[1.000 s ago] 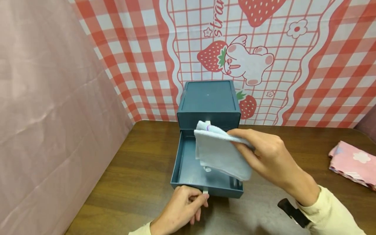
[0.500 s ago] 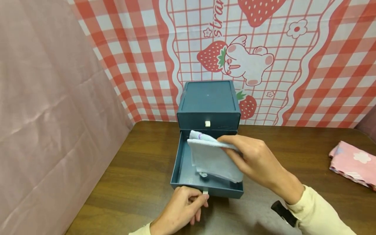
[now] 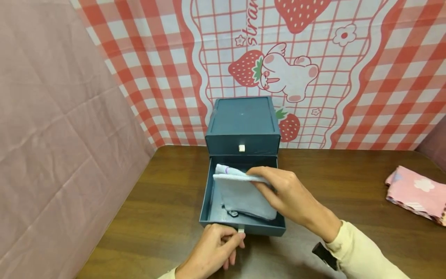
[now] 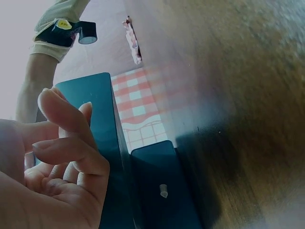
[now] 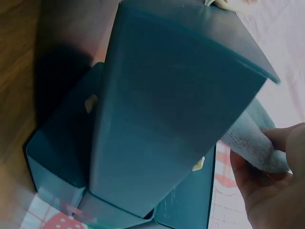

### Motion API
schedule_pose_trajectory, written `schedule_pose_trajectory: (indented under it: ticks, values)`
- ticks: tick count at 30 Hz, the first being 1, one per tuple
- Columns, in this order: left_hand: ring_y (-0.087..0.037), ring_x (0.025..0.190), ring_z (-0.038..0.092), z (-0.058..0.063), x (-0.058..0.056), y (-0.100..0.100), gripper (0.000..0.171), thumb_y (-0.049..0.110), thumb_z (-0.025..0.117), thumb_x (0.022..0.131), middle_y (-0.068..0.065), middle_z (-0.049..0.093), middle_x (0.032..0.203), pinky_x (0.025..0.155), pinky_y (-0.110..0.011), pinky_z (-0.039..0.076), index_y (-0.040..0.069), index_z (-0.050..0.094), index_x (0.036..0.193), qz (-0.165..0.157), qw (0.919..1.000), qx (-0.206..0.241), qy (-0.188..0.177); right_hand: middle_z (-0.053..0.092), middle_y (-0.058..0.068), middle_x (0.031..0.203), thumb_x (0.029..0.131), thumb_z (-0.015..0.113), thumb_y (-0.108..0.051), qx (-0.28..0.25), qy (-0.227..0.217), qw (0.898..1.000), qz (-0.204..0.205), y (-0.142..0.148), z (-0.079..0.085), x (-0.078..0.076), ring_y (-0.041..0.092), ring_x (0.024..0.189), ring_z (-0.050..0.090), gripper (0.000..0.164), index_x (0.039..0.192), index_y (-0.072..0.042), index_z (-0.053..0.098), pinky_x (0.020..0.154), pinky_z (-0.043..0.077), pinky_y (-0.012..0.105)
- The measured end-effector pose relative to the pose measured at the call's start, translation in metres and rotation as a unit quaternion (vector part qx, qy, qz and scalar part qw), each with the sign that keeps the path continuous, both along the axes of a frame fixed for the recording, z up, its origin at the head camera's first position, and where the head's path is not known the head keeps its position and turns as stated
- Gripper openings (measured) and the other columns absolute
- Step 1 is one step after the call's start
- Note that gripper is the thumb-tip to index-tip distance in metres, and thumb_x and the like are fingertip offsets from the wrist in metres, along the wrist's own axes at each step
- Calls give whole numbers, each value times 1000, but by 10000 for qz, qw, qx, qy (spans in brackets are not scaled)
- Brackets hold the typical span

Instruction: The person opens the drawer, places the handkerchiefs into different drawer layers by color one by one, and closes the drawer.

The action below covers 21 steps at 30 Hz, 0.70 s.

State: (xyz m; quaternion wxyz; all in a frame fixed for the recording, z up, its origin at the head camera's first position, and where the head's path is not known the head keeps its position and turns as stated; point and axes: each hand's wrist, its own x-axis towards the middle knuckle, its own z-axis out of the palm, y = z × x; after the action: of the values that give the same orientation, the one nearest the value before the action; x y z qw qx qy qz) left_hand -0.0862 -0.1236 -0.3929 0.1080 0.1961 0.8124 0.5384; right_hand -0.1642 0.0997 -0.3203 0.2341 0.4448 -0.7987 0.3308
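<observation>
A: What is at far left?

B: A pale pink curtain [image 3: 62, 135] hangs in creases beside a brown wood-grain table [image 3: 160, 209].

A: And the left hand [image 3: 210, 250]?

B: It comes in from the near edge, fingers curled, thumb and forefinger gripping the white knob [image 3: 241, 230] of a pulled-out drawer [image 3: 263, 231].

A: Part of what?

B: A blue-grey chest [image 3: 244, 116] near the back of the table. The wrist views show 3 tiers: the middle drawer juts out, while the 2 others, above and below, sit flush.

A: Where is the towel [image 3: 244, 199]?

B: Over the pulled-out drawer, folded and tilted, pale blue, with a purple mark on its rolled upper fold. In the right wrist view its lower part passes behind the drawer's side wall; whether it touches the drawer floor cannot be told. A dark-and-pale detail at its lower edge is too small to make out.

A: Who holds it?

B: The right hand [image 3: 289, 193], pinching the towel's upper right part between thumb and fingers. A dark device [image 3: 325, 255] sits by the cream sleeve [image 3: 359, 248].

A: And at far right?

B: A pink cloth [image 3: 414, 192] with a white flower lies folded on the table, well apart from the chest. A red-and-white checked backdrop [image 3: 386, 89] with strawberries spans the rear.
</observation>
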Motion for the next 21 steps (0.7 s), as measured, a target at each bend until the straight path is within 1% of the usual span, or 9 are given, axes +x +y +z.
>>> schedule_pose_trajectory:
  ticks: [2,4,9,12,15,18,21]
  values:
    - [-4,34,49,0,0,0,34,29,57,102,8,56,48,32,-22,37,7,72,80,-11,10000,2,-6,70,-1,109,92,68,-1,82,-96,9999,-23,-1,-4,-2,7,92,67,27,117,-9,65,73,57,26]
    - [-5,34,49,0,0,1,34,28,57,102,7,56,48,32,-22,38,7,72,80,-23,10000,3,4,70,-2,107,93,68,-2,288,-151,9994,-114,-2,-8,-6,5,91,66,25,116,-11,65,73,57,26]
    - [-6,34,49,-3,1,1,35,30,57,102,4,57,48,32,-21,37,7,72,81,-11,10000,17,-68,69,-3,98,93,70,-6,817,31,9956,-461,-5,-17,-14,5,83,63,21,112,-13,65,69,55,27]
    - [-7,34,50,-4,2,1,34,30,57,102,5,57,48,32,-20,36,7,72,81,-21,10000,14,-97,69,-2,95,92,70,-6,879,131,9946,-543,-5,-20,-17,6,79,62,20,110,-13,65,66,54,28]
    - [-6,34,50,-4,1,1,34,29,57,102,5,57,48,32,-19,36,7,72,81,-28,10000,-1,-81,69,-2,95,93,69,-7,832,84,9949,-556,-6,-21,-21,6,78,62,19,110,-13,65,66,54,28]
    - [-6,34,50,-4,1,1,33,28,57,102,4,57,49,33,-20,37,7,72,82,-24,9999,16,-118,68,-1,96,95,68,-9,800,16,9947,-640,-8,-21,-24,8,81,62,17,111,-12,64,67,54,30]
    - [-6,35,50,-5,0,1,34,30,57,102,4,58,49,33,-21,36,7,72,82,-24,9998,10,-201,69,1,97,95,68,-13,870,103,9923,-874,-10,-23,-28,15,85,64,15,110,-12,64,74,55,35]
